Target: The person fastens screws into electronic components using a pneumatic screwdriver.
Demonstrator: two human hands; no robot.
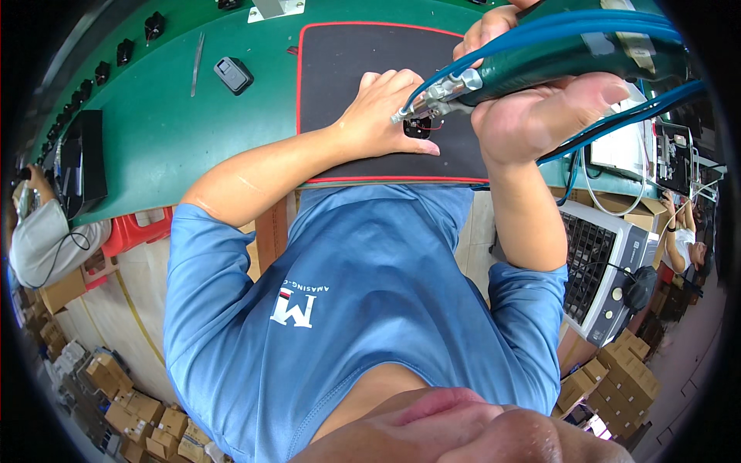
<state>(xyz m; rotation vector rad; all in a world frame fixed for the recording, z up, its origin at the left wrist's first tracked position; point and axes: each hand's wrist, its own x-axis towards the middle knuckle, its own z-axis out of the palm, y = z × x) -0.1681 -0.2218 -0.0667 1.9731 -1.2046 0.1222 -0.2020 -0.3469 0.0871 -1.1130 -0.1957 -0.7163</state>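
Note:
My left hand [378,116] rests on a black mat [340,58] with a red border. Its fingers and thumb curl about a small black part [417,129] with a thin red wire, steadying it against the mat. My right hand [525,119] is wrapped around a thick hand tool [540,65] covered in dark green, with a silver metal nozzle. The nozzle tip points down and left, right above the black part; whether they touch I cannot tell. Blue hoses [579,23] run along the tool and partly cover my right fingers.
A small black device [233,76] and a thin metal strip [197,64] lie on the green table [154,162], left of the mat. Several black parts line the far left edge, near a black box [83,166]. An air cooler [602,270] stands at right. Other people sit at both sides.

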